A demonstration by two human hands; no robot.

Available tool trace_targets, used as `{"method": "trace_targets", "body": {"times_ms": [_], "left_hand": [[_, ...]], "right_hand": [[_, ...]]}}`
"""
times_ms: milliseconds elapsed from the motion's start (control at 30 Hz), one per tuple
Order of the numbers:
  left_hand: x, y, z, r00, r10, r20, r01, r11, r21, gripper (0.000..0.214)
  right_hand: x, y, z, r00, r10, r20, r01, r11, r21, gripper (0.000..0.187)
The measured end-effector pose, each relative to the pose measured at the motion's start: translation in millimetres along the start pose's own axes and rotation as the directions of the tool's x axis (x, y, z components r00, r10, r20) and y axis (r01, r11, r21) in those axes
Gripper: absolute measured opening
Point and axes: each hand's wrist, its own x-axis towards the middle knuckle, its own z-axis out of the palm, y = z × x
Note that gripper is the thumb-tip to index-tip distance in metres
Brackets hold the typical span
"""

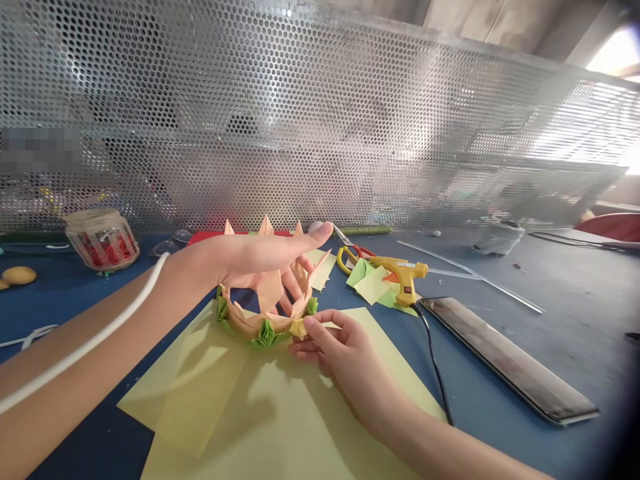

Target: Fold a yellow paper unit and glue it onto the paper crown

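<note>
A ring-shaped folded-paper crown (245, 322) with peach points stands over pale yellow paper sheets (280, 413). Green folded-paper pieces (267, 333) sit around its outer side. My left hand (270, 257) reaches over the rim, thumb stretched out and fingers spread down inside the ring, near its right inner wall. Whether those fingertips press on the wall I cannot tell. With thumb and fingers, my right hand (345, 347) pinches a small yellow folded-paper piece (299, 327) against the crown's front right outside, beside a green piece.
Right of the crown lie a yellow glue gun (400, 270) with a black cord, scissors (345, 257), green and yellow paper squares (373, 283), clear glue sticks (500, 287) and a phone (505, 360). A glass jar (103, 240) stands left. Behind rises a perforated metal screen (300, 120).
</note>
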Motion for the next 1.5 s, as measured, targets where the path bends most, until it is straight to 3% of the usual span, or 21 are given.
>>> {"method": "trace_targets", "body": {"times_ms": [333,600,1100,1367,1500], "left_hand": [[-2.0,0.1,-1.5,1.0,0.005,0.024,-0.005,1.0,-0.006,0.064],[-0.5,-0.7,-3.5,0.999,0.005,0.045,-0.003,0.999,-0.039,0.065],[-6.7,0.2,0.5,0.995,0.041,0.093,-0.033,0.996,-0.086,0.041],[-4.4,0.8,-1.0,0.997,0.039,0.069,-0.038,0.999,-0.017,0.059],[-8.4,2.3,2.4,0.993,0.06,0.101,-0.065,0.997,0.04,0.081]], "right_hand": [[-1.5,-1.6,-1.6,1.0,0.01,0.022,-0.011,0.999,0.041,0.049],[-2.7,-0.2,-2.4,0.999,0.001,0.033,-0.002,1.0,0.028,0.055],[0.1,0.2,-0.2,0.998,-0.049,0.04,0.048,0.998,0.031,0.056],[0.4,0.9,-2.3,0.999,-0.022,0.024,0.022,1.0,0.008,0.053],[0.2,0.7,-1.4,1.0,-0.018,0.024,0.018,1.0,0.013,0.052]]}}
